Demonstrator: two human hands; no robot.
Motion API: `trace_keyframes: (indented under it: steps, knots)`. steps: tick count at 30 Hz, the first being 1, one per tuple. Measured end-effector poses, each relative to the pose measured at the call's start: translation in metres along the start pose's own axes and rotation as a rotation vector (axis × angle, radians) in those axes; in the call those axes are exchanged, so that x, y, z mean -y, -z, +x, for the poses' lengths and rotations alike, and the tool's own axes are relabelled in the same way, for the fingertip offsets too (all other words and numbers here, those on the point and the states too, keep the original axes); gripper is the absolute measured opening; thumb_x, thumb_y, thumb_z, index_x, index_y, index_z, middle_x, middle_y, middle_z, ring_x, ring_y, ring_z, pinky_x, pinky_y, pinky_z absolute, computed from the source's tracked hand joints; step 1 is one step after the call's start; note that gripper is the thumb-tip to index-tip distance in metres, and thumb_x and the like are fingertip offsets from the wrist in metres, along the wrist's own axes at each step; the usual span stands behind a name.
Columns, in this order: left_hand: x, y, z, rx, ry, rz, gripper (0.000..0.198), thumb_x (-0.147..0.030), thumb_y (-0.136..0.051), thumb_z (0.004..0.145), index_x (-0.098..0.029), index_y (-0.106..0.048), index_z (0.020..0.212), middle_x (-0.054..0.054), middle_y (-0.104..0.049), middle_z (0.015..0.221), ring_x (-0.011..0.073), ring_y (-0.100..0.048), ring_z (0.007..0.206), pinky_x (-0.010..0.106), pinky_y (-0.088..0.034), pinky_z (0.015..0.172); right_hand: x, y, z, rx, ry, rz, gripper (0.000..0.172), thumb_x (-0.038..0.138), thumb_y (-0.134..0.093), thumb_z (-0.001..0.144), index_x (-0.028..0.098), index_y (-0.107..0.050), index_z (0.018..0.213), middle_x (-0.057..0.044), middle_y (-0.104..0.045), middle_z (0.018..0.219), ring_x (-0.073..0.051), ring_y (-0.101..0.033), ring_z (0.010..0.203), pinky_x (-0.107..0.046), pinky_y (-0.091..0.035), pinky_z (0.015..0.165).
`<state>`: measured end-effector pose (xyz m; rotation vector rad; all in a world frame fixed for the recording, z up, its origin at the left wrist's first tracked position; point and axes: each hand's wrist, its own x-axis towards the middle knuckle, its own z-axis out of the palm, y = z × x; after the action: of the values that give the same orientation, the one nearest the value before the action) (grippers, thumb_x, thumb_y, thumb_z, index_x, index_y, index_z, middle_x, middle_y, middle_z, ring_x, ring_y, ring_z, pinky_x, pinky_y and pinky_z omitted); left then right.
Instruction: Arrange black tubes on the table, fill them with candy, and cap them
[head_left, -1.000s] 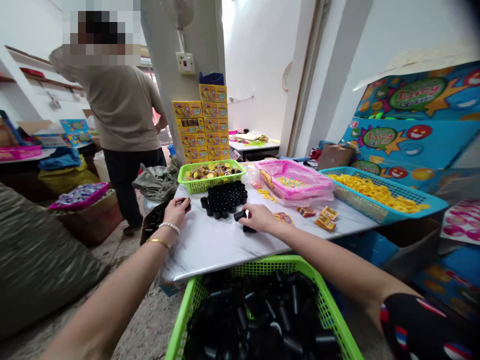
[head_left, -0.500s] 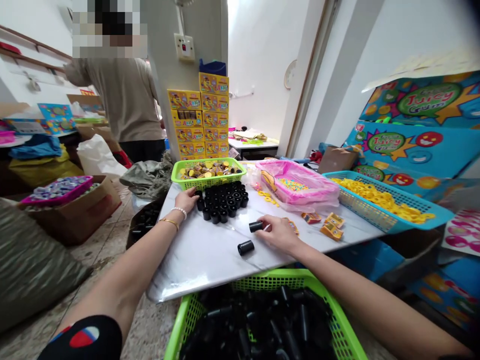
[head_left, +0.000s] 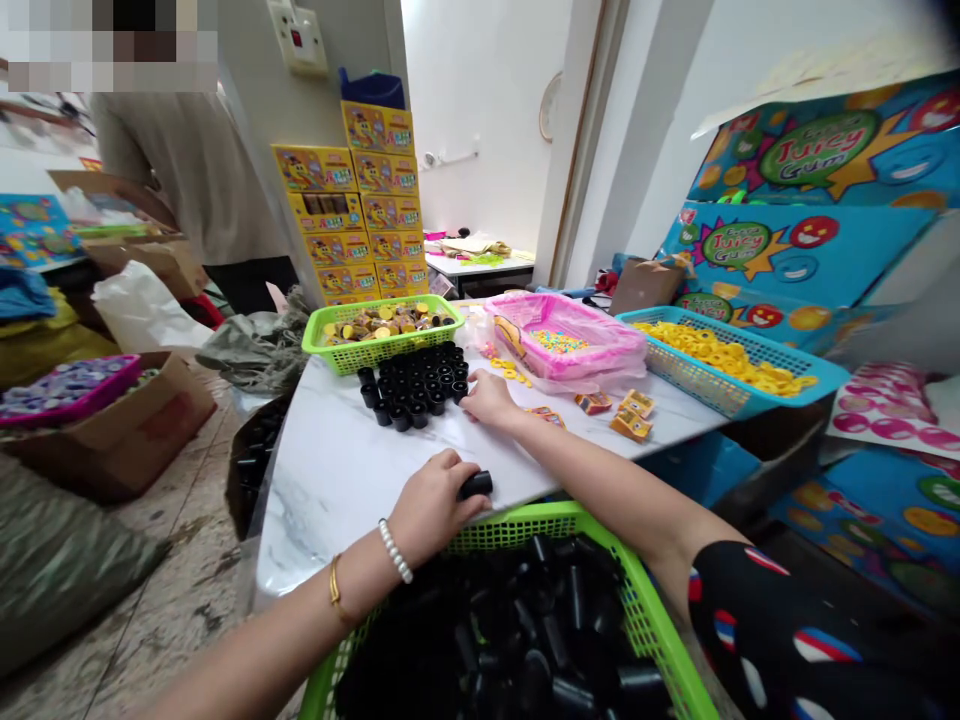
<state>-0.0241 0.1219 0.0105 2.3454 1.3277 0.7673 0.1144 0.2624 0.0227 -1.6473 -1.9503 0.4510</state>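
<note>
Near the front edge of the white table, my left hand [head_left: 433, 502] has its fingers wrapped round a short black plastic tube [head_left: 478, 485] that lies on its side. My right hand [head_left: 491, 402] is farther back, fingers closed at the right edge of a tight cluster of upright black tubes [head_left: 409, 385]. Its fingertips pinch an upright tube [head_left: 460, 392] at that edge. Below the table edge, in front of me, a green basket [head_left: 664, 630] holds many loose black tubes.
Behind the cluster stands a green basket [head_left: 309, 345] of yellow-capped pieces. To its right are a pink tray [head_left: 622, 358] with small coloured candies and a blue basket [head_left: 742, 400] of yellow pieces. Small orange boxes [head_left: 631, 424] lie nearby. A person [head_left: 187, 170] stands at the back left.
My right hand has carried its tube left and back to the cluster. My left hand has left the cluster's left side and come forward onto the tube that lay alone. The view has shifted right.
</note>
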Motion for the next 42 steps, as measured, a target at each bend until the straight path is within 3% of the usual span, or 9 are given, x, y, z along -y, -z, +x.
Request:
trace_keyframes:
  steps: [4,9,13,17,26,30,35,38,42]
  knots:
    - [0.015,0.016,-0.012,-0.061,0.092,0.005,0.024,-0.021,-0.065,0.077,-0.023,-0.066,0.1,0.002,-0.069,0.089,0.0177,-0.065,0.077,0.028,-0.051,0.073,-0.007,0.017,-0.027,0.039,0.034,0.087,0.041,0.017,-0.067,0.076,0.015,-0.062,0.116,-0.004,-0.075,0.086,-0.015,-0.069,0.068,-0.024,-0.05,0.07]
    - [0.072,0.076,-0.02,-0.317,0.43,0.075,0.026,-0.03,-0.063,0.084,-0.019,-0.06,0.108,0.004,-0.068,0.099,0.0202,-0.065,0.088,0.032,-0.051,0.081,-0.028,0.058,-0.108,0.173,0.122,0.177,0.019,0.025,-0.064,0.08,0.017,-0.071,0.096,-0.002,-0.074,0.083,-0.012,-0.066,0.061,-0.023,-0.05,0.065]
    - [0.126,0.109,0.001,-0.335,0.693,0.112,0.024,-0.031,-0.068,0.086,-0.013,-0.064,0.1,0.006,-0.067,0.098,0.0213,-0.064,0.09,0.04,-0.053,0.082,-0.034,0.081,-0.174,0.335,0.21,0.209,0.017,0.026,-0.064,0.081,0.018,-0.072,0.093,-0.003,-0.072,0.084,-0.014,-0.066,0.072,-0.024,-0.05,0.068]
    - [0.146,0.11,0.029,-0.303,0.786,0.028,0.026,-0.033,-0.061,0.092,-0.014,-0.062,0.11,0.008,-0.065,0.11,0.0209,-0.064,0.095,0.04,-0.055,0.081,-0.033,0.085,-0.218,0.49,0.21,0.233,0.017,0.021,-0.064,0.08,0.02,-0.072,0.095,-0.001,-0.07,0.079,-0.013,-0.063,0.068,-0.022,-0.05,0.063]
    - [0.102,0.086,0.031,-0.344,0.717,-0.316,0.033,-0.032,-0.06,0.093,-0.014,-0.057,0.121,0.01,-0.063,0.113,0.0203,-0.065,0.092,0.039,-0.057,0.077,-0.045,0.106,-0.247,0.336,0.159,0.219,0.024,0.028,-0.061,0.085,0.021,-0.068,0.107,-0.003,-0.072,0.086,-0.013,-0.066,0.07,-0.023,-0.054,0.064]
    - [0.054,0.079,-0.025,-0.398,0.611,-0.345,0.038,-0.028,-0.063,0.089,-0.019,-0.056,0.125,0.006,-0.068,0.104,0.0188,-0.067,0.086,0.041,-0.057,0.081,-0.051,0.117,-0.26,0.323,0.258,0.104,0.023,0.031,-0.059,0.089,0.022,-0.068,0.108,-0.004,-0.073,0.093,-0.015,-0.067,0.078,-0.026,-0.054,0.072]
    - [-0.018,0.064,-0.112,-0.237,0.375,-0.101,0.019,-0.05,-0.068,0.074,-0.032,-0.074,0.079,0.0,-0.074,0.075,0.0225,-0.067,0.066,0.04,-0.057,0.069,-0.051,0.11,-0.26,0.365,0.319,0.082,0.021,0.03,-0.059,0.09,0.021,-0.069,0.105,-0.004,-0.071,0.09,-0.015,-0.067,0.078,-0.026,-0.052,0.074]
    - [-0.009,0.063,-0.11,-0.245,0.27,0.096,0.021,-0.048,-0.061,0.08,-0.031,-0.073,0.084,0.001,-0.075,0.083,0.0211,-0.069,0.068,0.034,-0.056,0.066,-0.036,0.088,-0.244,0.433,0.428,0.045,0.023,0.028,-0.057,0.091,0.02,-0.068,0.109,-0.006,-0.07,0.096,-0.016,-0.066,0.085,-0.028,-0.051,0.08]
    - [0.047,0.101,-0.041,-0.458,0.234,0.28,0.03,-0.034,-0.057,0.084,-0.024,-0.068,0.11,0.006,-0.069,0.096,0.019,-0.066,0.075,0.034,-0.054,0.077,-0.006,0.046,-0.216,0.548,0.65,-0.24,0.025,0.028,-0.06,0.087,0.021,-0.068,0.11,-0.009,-0.065,0.107,-0.021,-0.065,0.088,-0.032,-0.052,0.077]
